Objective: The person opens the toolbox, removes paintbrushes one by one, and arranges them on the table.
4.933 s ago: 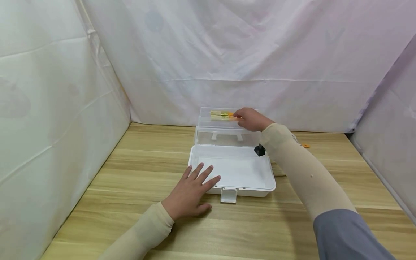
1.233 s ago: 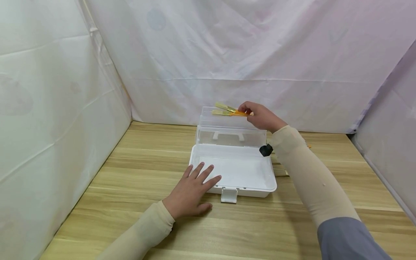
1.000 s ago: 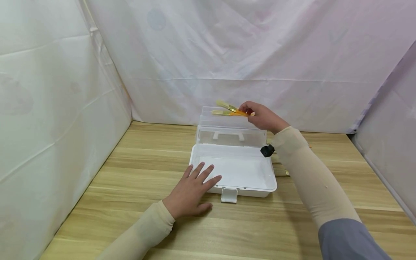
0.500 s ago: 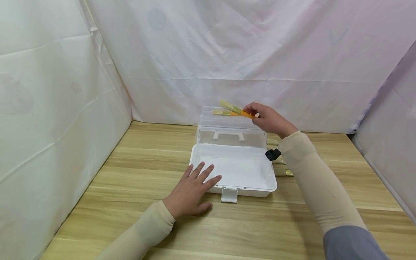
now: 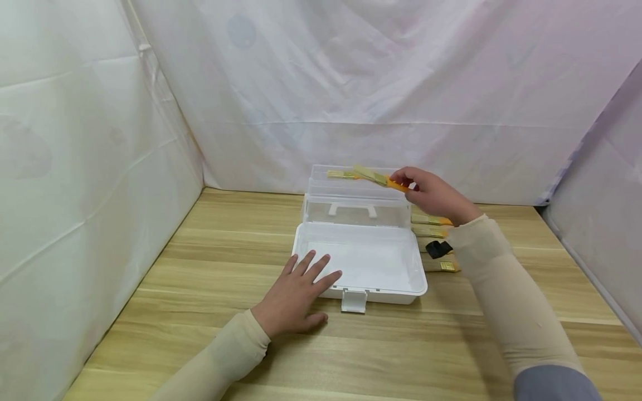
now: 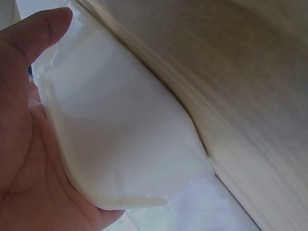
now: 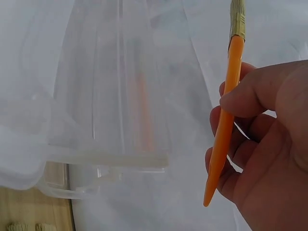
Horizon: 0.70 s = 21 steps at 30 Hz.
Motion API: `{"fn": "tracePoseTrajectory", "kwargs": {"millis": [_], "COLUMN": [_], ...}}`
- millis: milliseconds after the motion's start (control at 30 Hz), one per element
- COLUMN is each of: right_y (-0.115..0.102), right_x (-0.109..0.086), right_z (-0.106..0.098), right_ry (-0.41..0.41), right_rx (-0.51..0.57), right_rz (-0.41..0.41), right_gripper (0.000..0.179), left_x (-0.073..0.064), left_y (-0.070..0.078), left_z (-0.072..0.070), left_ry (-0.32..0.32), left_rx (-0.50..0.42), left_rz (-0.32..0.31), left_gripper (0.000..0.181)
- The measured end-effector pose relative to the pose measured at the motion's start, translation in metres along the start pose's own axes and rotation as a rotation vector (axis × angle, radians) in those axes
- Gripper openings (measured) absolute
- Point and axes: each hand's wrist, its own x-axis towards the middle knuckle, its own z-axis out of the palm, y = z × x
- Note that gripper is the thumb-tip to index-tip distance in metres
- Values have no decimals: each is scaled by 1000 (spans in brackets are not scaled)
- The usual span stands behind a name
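A white plastic storage box (image 5: 361, 267) lies open on the table, its clear tiered trays (image 5: 357, 189) folded up behind it. My left hand (image 5: 296, 295) rests with spread, straight fingers over the box's front left rim; in the left wrist view its palm lies along the white wall (image 6: 125, 120). Between thumb and fingers my right hand (image 5: 431, 192) pinches the orange handle (image 7: 228, 96) of a flat paintbrush (image 5: 372, 175), bristles pointing left, near the right end of the top tray. Another paintbrush (image 5: 341, 175) lies in that tray.
Several paintbrushes (image 5: 441, 266) with orange handles lie on the table right of the box, partly hidden by the right sleeve and the black wrist camera (image 5: 437, 249). A clear front latch (image 5: 354, 301) hangs down. White cloth (image 5: 321, 83) walls enclose the wooden table (image 5: 225, 250).
My right hand has lifted one paintbrush out of the top tray and carried it to the right, lowering it a little lately. More brushes on the table now show. The left hand stays put.
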Motion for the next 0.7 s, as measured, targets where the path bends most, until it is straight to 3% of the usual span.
{"fn": "tracePoseTrajectory", "kwargs": {"millis": [700], "right_y": [21], "right_x": [-73], "right_z": [1], "right_ry": [23], "right_rx": [-116], "right_rz": [-29], "right_gripper": [33], "left_x": [1], "left_y": [1], "left_z": [0], "left_ry": [16], "left_rx": [11], "left_rz": [6], "left_gripper": [83]}}
